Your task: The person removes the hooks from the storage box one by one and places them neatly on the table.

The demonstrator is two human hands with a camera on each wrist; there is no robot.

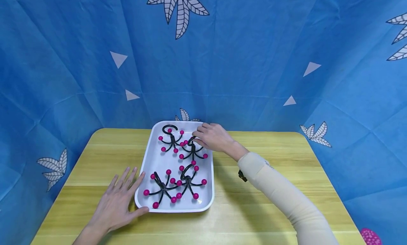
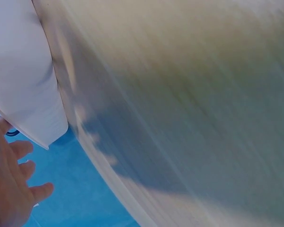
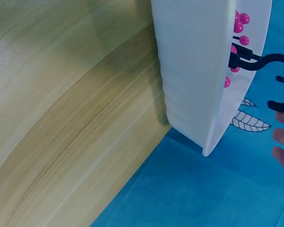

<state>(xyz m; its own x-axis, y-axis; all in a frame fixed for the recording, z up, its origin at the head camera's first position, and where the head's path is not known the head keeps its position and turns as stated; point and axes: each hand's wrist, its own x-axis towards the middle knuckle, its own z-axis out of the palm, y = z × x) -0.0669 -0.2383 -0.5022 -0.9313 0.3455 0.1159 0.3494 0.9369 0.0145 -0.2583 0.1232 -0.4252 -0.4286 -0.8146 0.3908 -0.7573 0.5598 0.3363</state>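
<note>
A white tray (image 1: 171,210) holds several black hook racks with curved arms tipped in pink balls. My right hand (image 1: 211,135) is over the tray's far right corner, its fingertips curled on the hook of the back right rack (image 1: 193,150). In the right wrist view that black hook (image 3: 280,106) meets the fingertips, while the thumb is out of sight. Beside it lies the back left rack (image 1: 172,141). Two more racks, the front left (image 1: 163,186) and front right (image 1: 188,181), lie near the front. My left hand (image 1: 116,202) is spread at the tray's near left corner, thumb and fingers straight by the rim.
The tray stands on a wooden table (image 1: 273,188), its far end near the table's back edge. Behind and around hangs a blue cloth (image 1: 241,61) with white leaf and triangle prints. A small dark object (image 1: 242,175) shows at the right wrist.
</note>
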